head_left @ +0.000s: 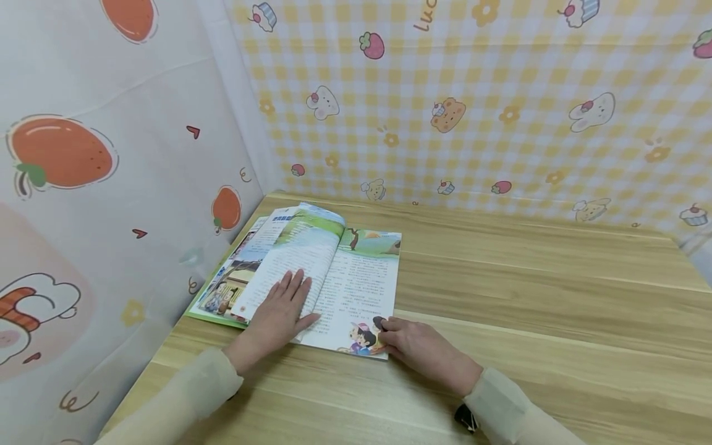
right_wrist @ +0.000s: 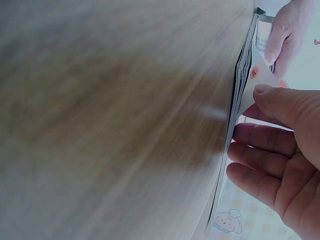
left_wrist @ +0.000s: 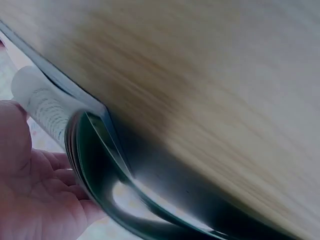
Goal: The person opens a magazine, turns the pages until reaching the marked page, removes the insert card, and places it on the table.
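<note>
An open illustrated magazine (head_left: 361,284) lies at the left part of the table, its left pages bulging upward. My left hand (head_left: 280,312) rests on the left page with straight fingers, the thumb near the spine. In the left wrist view, the left hand (left_wrist: 37,195) is beside the curved pages (left_wrist: 50,107). At the lower right corner of the right page, over the cartoon children, is my right hand (head_left: 419,346). The right wrist view shows this right hand (right_wrist: 285,155) pinching a lifted page corner (right_wrist: 257,82) between thumb and index finger; the other fingers touch the magazine's edge.
Under the magazine's left side sits a green-edged part (head_left: 217,318) with colourful pictures. The wooden table (head_left: 528,290) meets a patterned cloth wall (head_left: 473,148) behind and a white one (head_left: 161,167) at left. A small black object (head_left: 465,418) shows beside the right sleeve.
</note>
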Tool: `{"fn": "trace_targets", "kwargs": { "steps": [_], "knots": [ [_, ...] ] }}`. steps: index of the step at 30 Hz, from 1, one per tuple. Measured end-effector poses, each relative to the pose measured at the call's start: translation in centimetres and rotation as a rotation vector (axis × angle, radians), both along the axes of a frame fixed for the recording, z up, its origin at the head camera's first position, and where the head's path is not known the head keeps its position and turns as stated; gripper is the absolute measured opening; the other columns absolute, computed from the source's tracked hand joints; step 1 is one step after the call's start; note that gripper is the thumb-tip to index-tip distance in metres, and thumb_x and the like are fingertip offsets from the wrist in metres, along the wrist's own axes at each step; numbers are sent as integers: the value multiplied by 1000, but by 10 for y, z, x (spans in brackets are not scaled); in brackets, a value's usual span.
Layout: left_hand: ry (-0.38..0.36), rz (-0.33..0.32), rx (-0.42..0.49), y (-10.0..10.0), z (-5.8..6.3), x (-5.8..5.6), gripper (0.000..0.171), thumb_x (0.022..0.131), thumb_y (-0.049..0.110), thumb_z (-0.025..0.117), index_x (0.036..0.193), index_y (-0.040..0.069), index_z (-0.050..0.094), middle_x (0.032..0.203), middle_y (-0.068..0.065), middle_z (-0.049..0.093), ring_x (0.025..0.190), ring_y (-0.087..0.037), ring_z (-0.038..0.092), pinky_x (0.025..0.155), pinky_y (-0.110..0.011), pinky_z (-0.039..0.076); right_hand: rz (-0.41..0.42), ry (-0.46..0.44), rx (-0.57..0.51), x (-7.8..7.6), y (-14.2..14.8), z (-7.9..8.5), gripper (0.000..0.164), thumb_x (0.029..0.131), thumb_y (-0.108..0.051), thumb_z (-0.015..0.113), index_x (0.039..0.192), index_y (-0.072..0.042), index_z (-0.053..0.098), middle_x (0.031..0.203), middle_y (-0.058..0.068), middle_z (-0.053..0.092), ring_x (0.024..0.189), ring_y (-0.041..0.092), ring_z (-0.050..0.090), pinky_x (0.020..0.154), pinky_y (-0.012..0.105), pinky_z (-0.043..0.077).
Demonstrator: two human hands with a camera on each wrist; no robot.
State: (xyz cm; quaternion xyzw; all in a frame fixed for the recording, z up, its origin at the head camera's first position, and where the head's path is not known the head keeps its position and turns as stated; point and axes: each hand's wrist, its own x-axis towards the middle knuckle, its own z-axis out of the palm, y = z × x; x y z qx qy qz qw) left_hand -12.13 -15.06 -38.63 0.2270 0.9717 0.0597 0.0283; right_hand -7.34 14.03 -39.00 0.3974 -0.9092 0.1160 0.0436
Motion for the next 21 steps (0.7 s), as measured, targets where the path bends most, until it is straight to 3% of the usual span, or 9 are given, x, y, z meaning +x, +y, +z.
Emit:
{"fn": "trace_targets", "kwargs": {
  "steps": [11,17,21],
  "knots": [
    [-141,131,114,-26,8,-14,77,102,45,45,150,-11,21,159,-30,17,145,-53,16,116,-65,23,10,0,-9,0,1,-1,4,88,-12,71,85,-12,68,102,4,69,104,23,70,82,31,60],
    [-224,210,198,-52,-1,-24,95,98,64,35,150,-14,16,158,-34,13,145,-54,12,118,-65,17,13,-8,-8,0,1,0,4,89,-13,70,85,-12,69,101,3,68,103,22,70,82,31,60],
    [-245,245,184,-64,-5,-28,98,97,68,31,151,-13,17,158,-34,13,144,-57,10,114,-71,17,5,-9,-4,0,1,0,5,90,-14,69,86,-11,69,102,4,69,105,23,70,83,32,60]
  ]
}}
